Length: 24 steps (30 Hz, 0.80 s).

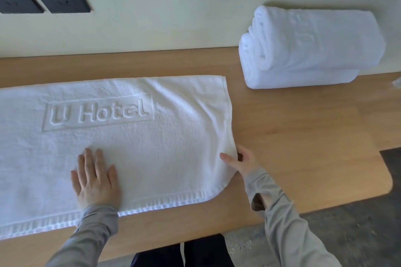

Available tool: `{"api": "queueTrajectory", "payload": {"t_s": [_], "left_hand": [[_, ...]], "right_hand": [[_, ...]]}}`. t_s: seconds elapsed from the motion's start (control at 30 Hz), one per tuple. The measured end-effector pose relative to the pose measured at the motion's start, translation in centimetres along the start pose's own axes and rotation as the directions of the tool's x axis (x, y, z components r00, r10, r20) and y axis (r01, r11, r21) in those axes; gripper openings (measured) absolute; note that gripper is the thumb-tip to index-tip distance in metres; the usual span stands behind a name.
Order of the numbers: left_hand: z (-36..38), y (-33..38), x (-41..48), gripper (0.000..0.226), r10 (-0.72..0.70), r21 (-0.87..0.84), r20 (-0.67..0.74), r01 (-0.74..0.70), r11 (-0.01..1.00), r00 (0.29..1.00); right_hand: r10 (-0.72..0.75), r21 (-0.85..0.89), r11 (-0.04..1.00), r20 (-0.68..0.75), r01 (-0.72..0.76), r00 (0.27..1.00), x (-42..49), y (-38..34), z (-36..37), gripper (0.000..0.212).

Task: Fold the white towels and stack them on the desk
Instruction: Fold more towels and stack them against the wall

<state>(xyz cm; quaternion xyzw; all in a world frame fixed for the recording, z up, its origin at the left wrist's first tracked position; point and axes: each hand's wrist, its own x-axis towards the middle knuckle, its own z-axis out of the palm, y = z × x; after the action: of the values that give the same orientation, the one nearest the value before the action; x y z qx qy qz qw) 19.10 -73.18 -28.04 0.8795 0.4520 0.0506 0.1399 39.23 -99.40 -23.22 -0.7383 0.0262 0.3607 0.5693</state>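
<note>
On the wooden desk (293, 136) a fluffy white towel (152, 136) embossed "U Hotel" lies flat, left hand (96, 180) pressing it with straight fingers, right hand (240, 161) pinching its 3 o'clock edge, bare wood beyond, and a stack of folded towels (310, 50) at 1 o'clock against the wall (173, 6).

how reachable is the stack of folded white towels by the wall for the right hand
Probably yes: only bare wooden desk lies between the right hand and the stack of folded white towels. It pinches the flat white towel's edge, so must release first.
</note>
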Motion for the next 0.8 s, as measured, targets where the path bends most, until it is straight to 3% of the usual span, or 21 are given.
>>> {"api": "queueTrajectory", "payload": {"t_s": [0.2,0.3,0.43,0.53,0.73,0.8], "left_hand": [[-0.3,0.2,-0.4,0.064,-0.007,0.015,-0.005,0.008,1.000,1.000],[-0.1,0.3,-0.2,0.062,-0.017,0.011,-0.009,0.017,1.000,1.000],[0.2,0.3,-0.2,0.062,-0.021,0.018,-0.012,0.022,1.000,1.000],[0.3,0.0,-0.2,0.061,-0.023,0.029,-0.017,0.023,0.999,1.000],[0.5,0.1,-0.2,0.062,-0.028,0.031,-0.007,0.028,0.999,1.000],[0.3,0.6,0.0,0.061,-0.013,0.022,-0.022,0.014,1.000,1.000]], "right_hand": [[0.003,-0.177,0.984,-0.028,-0.008,1.000,-0.3,-0.1,-1.6,0.008],[0.096,-0.303,0.949,-0.004,-0.093,0.995,-0.4,1.0,-2.7,0.009],[0.142,-0.360,0.924,0.004,-0.131,0.990,-1.2,2.1,-2.6,0.024],[0.132,-0.315,0.940,-0.014,-0.130,0.991,-1.5,2.4,-2.6,0.020],[0.268,-0.346,0.871,-0.258,-0.348,0.928,-2.1,2.3,-2.1,0.016],[0.151,-0.555,0.762,-0.348,-0.334,0.925,-2.7,1.6,-2.1,0.024]]}}
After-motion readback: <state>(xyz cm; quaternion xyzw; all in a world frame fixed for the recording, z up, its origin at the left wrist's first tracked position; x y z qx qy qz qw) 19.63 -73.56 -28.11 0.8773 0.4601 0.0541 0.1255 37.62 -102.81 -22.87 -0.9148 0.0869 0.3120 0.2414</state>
